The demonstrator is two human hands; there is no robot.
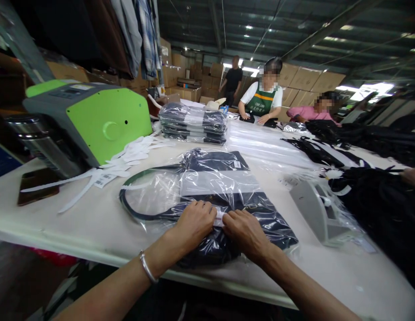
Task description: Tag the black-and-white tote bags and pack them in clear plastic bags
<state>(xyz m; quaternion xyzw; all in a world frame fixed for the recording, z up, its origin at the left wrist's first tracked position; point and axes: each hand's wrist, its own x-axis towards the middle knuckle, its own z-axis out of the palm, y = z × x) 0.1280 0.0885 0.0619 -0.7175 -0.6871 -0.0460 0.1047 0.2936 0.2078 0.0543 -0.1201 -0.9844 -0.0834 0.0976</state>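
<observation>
A dark tote bag with a pale band [224,183] lies flat on the table inside a clear plastic bag [157,187]. Its looped strap [127,205] reaches out to the left under the film. My left hand [197,218] and my right hand [245,229] meet at the near side of the package. Both have curled fingers pinching the plastic, on either side of a small white patch [219,216]. The fingertips are partly hidden. A silver bangle [147,267] circles my left wrist.
A green and grey machine [109,120] stands left, with white paper strips [127,154], a steel flask [43,142] and a phone [38,185]. Wrapped packages [193,122] are stacked behind. A grey dispenser [323,214] and black straps [375,200] lie right. Co-workers [264,100] are across the table.
</observation>
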